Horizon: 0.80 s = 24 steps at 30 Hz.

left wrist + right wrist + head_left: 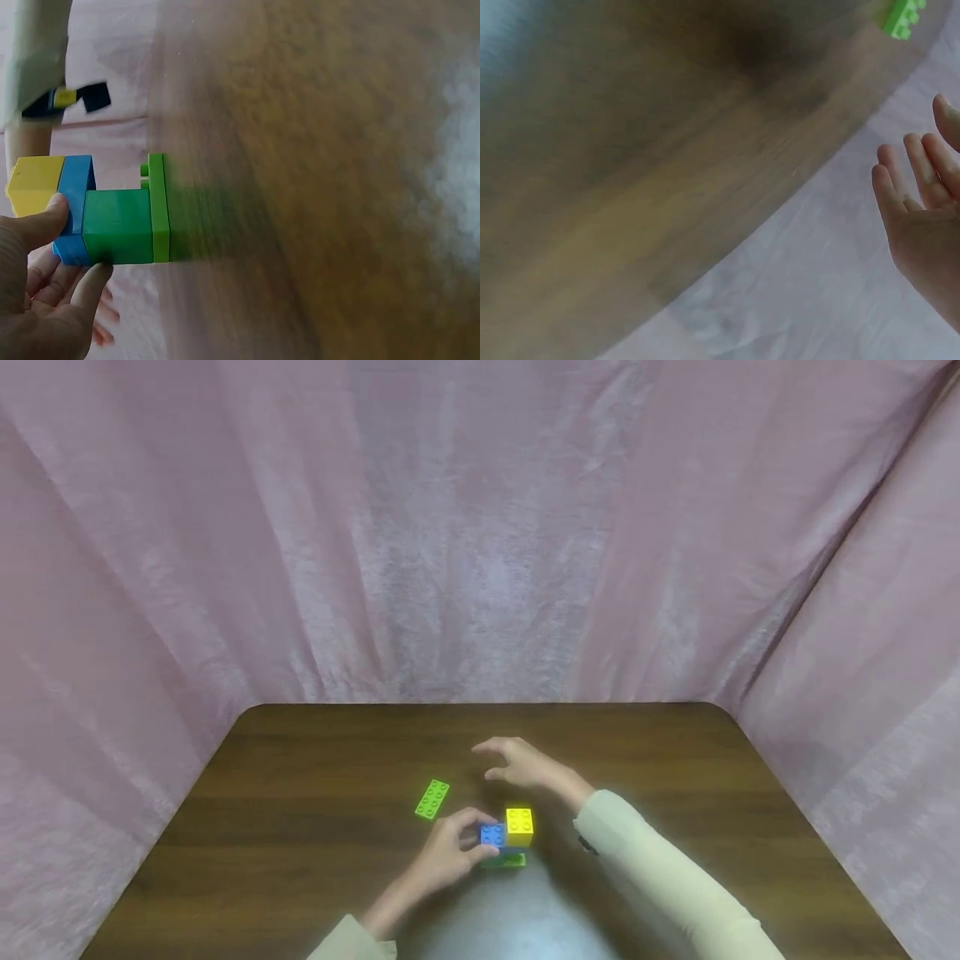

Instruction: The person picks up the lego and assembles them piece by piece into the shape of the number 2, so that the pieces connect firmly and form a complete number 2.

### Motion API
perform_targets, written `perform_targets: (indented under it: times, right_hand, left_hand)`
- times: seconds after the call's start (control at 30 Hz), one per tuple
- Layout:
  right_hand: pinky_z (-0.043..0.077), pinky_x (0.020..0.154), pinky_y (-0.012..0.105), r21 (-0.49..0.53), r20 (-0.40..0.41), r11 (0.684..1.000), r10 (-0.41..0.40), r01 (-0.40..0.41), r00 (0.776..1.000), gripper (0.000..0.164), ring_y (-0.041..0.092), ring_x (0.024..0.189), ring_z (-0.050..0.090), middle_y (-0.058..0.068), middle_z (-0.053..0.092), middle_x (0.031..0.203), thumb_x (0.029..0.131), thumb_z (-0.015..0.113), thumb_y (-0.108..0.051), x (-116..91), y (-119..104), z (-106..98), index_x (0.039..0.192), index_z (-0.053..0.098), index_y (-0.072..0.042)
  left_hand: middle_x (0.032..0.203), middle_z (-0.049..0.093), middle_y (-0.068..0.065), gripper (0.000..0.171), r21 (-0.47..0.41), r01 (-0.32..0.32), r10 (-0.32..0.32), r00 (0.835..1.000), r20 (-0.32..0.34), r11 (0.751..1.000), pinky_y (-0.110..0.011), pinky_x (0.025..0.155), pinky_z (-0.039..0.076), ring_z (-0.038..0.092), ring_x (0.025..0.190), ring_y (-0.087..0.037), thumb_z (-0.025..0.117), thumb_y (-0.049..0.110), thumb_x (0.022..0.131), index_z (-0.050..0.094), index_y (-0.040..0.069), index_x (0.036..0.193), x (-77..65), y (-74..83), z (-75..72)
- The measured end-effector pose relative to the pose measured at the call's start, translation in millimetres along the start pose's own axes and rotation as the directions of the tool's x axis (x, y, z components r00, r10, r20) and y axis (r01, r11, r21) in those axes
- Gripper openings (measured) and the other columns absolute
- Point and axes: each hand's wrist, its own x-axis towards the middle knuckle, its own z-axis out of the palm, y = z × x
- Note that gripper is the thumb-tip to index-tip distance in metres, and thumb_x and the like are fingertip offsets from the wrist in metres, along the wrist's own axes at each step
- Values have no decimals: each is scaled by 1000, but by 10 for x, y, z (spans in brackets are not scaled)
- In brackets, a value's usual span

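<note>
My left hand (446, 852) holds a small stack of toy building bricks, thumb and fingers around the blue brick (492, 835). In the left wrist view the thumb presses the blue brick's side and a fingertip touches the green brick (118, 226) under it. A light green plate (159, 214) forms the bottom of the stack, while a yellow brick (519, 827) sits on the right part of the blue one. My right hand (521, 764) hovers beyond the stack, fingers loosely bent and holding nothing. To its left lies a loose light green plate (432, 799), studs up.
The brown wooden table (337, 752) has rounded far corners. Pink curtains (480, 543) hang behind it and along both sides. A bright reflection shows on the table near the front. The right forearm crosses the table's right half.
</note>
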Motion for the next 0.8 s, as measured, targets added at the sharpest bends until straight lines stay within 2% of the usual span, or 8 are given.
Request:
perform_targets:
  times: [0.17,0.27,0.47,0.6,0.8]
  right_hand:
    - [42,114,46,-92,67,993,-62,68,996,47,31,134,50,12,56,141,90,67,-6,283,-48,71,135,55,-5]
    - [42,115,44,-138,106,987,-72,87,992,50,28,134,50,9,57,141,88,69,-6,395,-60,148,135,56,-7]
    - [40,116,40,-189,200,974,-85,124,976,56,23,136,49,2,56,143,84,72,-5,536,-89,298,137,55,-13]
    - [39,117,41,-254,229,953,-105,164,968,58,23,139,45,2,54,144,83,74,-8,620,-136,343,137,56,-16]
    - [42,115,45,-360,259,917,-75,169,963,59,23,144,38,-2,52,147,82,76,-13,730,-212,368,137,56,-24]
  left_hand:
    - [111,66,-20,29,-24,-23,23,1000,-1,999,-29,90,58,67,107,-37,74,3,82,64,-2,109,-4,-17,48]
    - [110,67,-18,30,-29,-20,20,1000,-4,999,-28,90,58,68,106,-35,75,3,81,65,0,109,-18,-21,70]
    - [112,66,-17,31,-32,4,-4,1000,4,999,-29,91,58,67,109,-35,75,5,81,65,1,110,-31,-13,78]
    - [111,66,-17,31,-22,9,-9,1000,2,1000,-29,92,58,67,109,-36,74,4,81,65,0,109,-35,24,42]
    - [111,66,-18,31,-11,1,-1,1000,-2,1000,-28,91,58,67,108,-36,75,2,79,65,-1,109,-30,39,-11]
